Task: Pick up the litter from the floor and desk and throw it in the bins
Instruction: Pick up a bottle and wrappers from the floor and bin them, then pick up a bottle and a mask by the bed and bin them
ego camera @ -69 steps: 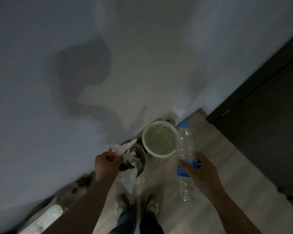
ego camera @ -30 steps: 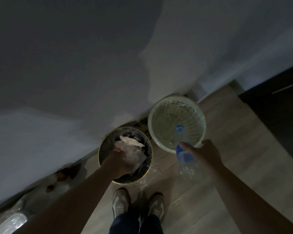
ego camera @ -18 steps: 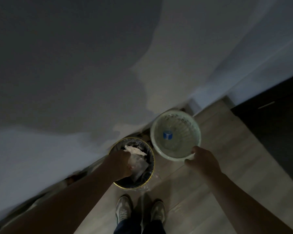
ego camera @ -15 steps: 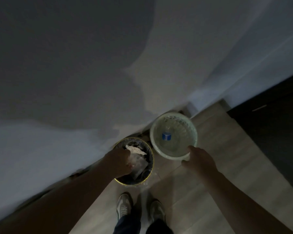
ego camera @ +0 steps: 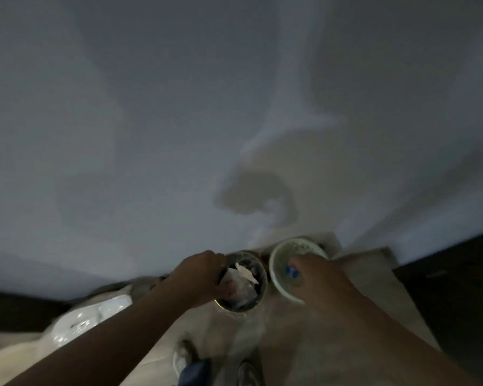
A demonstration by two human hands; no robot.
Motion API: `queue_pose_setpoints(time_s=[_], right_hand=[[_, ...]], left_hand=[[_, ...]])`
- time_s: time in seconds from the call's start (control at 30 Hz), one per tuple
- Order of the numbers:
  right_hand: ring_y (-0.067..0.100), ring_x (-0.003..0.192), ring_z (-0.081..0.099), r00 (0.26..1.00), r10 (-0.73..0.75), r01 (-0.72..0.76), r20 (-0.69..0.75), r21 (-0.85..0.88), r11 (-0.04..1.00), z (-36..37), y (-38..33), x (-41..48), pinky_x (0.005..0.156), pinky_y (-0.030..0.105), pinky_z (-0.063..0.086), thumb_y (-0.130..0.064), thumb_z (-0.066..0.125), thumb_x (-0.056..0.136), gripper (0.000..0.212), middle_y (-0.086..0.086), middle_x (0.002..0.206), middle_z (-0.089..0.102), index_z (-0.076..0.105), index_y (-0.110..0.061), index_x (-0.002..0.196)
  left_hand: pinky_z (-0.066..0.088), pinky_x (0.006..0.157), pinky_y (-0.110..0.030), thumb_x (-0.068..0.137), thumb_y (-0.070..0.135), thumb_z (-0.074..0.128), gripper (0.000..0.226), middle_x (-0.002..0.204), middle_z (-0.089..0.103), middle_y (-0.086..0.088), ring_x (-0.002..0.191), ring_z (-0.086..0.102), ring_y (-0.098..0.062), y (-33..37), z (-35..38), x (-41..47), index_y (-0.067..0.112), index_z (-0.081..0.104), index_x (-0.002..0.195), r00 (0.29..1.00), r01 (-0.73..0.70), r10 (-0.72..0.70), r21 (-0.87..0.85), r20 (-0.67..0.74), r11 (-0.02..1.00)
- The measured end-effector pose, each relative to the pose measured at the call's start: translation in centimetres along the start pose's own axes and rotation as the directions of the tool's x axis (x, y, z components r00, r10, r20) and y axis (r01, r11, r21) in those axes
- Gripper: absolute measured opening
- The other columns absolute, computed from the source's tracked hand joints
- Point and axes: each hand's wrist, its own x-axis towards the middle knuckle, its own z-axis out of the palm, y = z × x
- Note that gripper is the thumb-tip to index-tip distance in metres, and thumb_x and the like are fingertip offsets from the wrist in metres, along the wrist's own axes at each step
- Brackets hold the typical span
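Note:
Against the wall stand two bins side by side. The dark bin (ego camera: 258, 298) has a gold rim and holds crumpled white paper (ego camera: 242, 272). My left hand (ego camera: 198, 277) rests over its left rim, fingers curled down beside the paper; the blur hides whether they grip it. Just right of it, the pale green basket bin (ego camera: 276, 277) holds a clear plastic bottle with a blue label (ego camera: 291, 271). Above the basket's right half hovers my right hand (ego camera: 317, 274), fingers spread, holding nothing.
A white plastic bag (ego camera: 89, 316) lies on the floor to the left of the bins. A dark door or cabinet (ego camera: 457, 280) closes off the right side. My shoes (ego camera: 183, 358) stand on the wooden floor just before the bins.
The bottle has left my right hand and lies in the pale basket; that hand now hovers over it. My left hand pushed the paper into the dark bin and slid toward its left rim.

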Motion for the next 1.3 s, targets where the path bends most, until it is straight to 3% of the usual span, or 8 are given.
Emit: queue_pose_setpoints(time_s=[0.13,0.23,0.37,0.57,0.8,1.0,1.13,1.3], right_hand=[[0.019,0.111,0.054,0.970,-0.237,0.235,-0.052,-0.048,0.971,-6.2,-6.8,-1.4,0.085,0.026,0.041,-0.037,0.060,0.087,0.046,0.000,0.123,0.055,0.049,-0.021,0.129],[0.016,0.113,0.054,0.898,-0.423,0.414,-0.118,-0.095,0.905,-9.4,-13.7,-2.4,0.088,0.025,0.042,-0.039,0.061,0.086,0.051,-0.003,0.126,0.055,0.048,-0.023,0.133],[0.014,0.111,0.053,0.757,-0.648,0.636,-0.085,-0.133,0.760,-10.1,-24.2,-5.0,0.086,0.024,0.042,-0.039,0.060,0.086,0.050,-0.005,0.126,0.055,0.048,-0.024,0.133],[0.016,0.112,0.054,0.482,-0.875,0.862,0.039,-0.202,0.466,-5.8,-41.7,-12.0,0.088,0.025,0.042,-0.035,0.059,0.085,0.050,-0.002,0.125,0.056,0.049,-0.024,0.132],[0.017,0.107,0.057,0.188,-0.955,0.977,0.229,-0.148,0.156,4.4,-59.7,-25.5,0.083,0.026,0.045,-0.036,0.064,0.080,0.048,-0.001,0.120,0.059,0.056,-0.023,0.125],[0.014,0.109,0.056,0.016,-0.939,0.993,0.344,-0.115,-0.025,11.8,-70.4,-35.2,0.088,0.026,0.046,-0.039,0.064,0.081,0.049,-0.005,0.121,0.059,0.054,-0.027,0.128],[0.011,0.111,0.054,-0.078,-0.912,0.986,0.402,-0.103,-0.130,16.0,-76.0,-39.6,0.087,0.026,0.044,-0.039,0.061,0.083,0.048,-0.008,0.122,0.058,0.052,-0.029,0.129],[0.010,0.112,0.054,-0.169,-0.876,0.972,0.451,-0.069,-0.223,21.0,-82.8,-42.8,0.086,0.023,0.043,-0.039,0.061,0.083,0.047,-0.008,0.123,0.058,0.053,-0.029,0.129]], left_hand=[[0.039,0.095,-0.024,0.084,0.047,0.062,0.049,0.127,0.055,0.004,0.116,0.052,-0.014,-2.4,-3.9,-7.8,0.027,0.052,0.127,0.979,0.150,-0.156,-0.056,-0.132,0.987],[0.041,0.098,-0.027,0.084,0.047,0.063,0.052,0.128,0.054,0.002,0.116,0.052,-0.016,-5.4,-6.2,-13.9,0.025,0.050,0.130,0.931,0.284,-0.304,-0.124,-0.202,0.951],[0.043,0.099,-0.029,0.083,0.048,0.063,0.053,0.126,0.056,0.003,0.116,0.054,-0.017,-9.2,-6.5,-23.5,0.026,0.050,0.129,0.828,0.444,-0.483,-0.193,-0.286,0.875],[0.048,0.092,-0.029,0.083,0.045,0.064,0.043,0.121,0.060,0.004,0.109,0.059,-0.017,-14.4,-3.1,-42.1,0.024,0.058,0.120,0.595,0.648,-0.739,-0.354,-0.318,0.674],[0.044,0.096,-0.024,0.085,0.049,0.062,0.054,0.130,0.053,0.008,0.116,0.053,-0.012,-17.2,6.3,-65.0,0.029,0.048,0.133,0.267,0.770,-0.931,-0.525,-0.249,0.361],[0.046,0.095,-0.027,0.086,0.048,0.061,0.050,0.128,0.055,0.007,0.113,0.055,-0.012,-18.0,12.7,-78.5,0.029,0.050,0.130,0.020,0.764,-0.987,-0.635,-0.158,0.117],[0.043,0.095,-0.027,0.085,0.048,0.060,0.048,0.128,0.054,0.009,0.116,0.053,-0.012,-19.2,17.0,-83.9,0.029,0.051,0.129,-0.077,0.738,-0.994,-0.675,-0.083,-0.001],[0.044,0.097,-0.028,0.085,0.048,0.060,0.047,0.127,0.054,0.008,0.115,0.053,-0.012,-22.4,20.9,-88.8,0.028,0.052,0.127,-0.135,0.682,-0.991,-0.725,0.008,-0.099]])
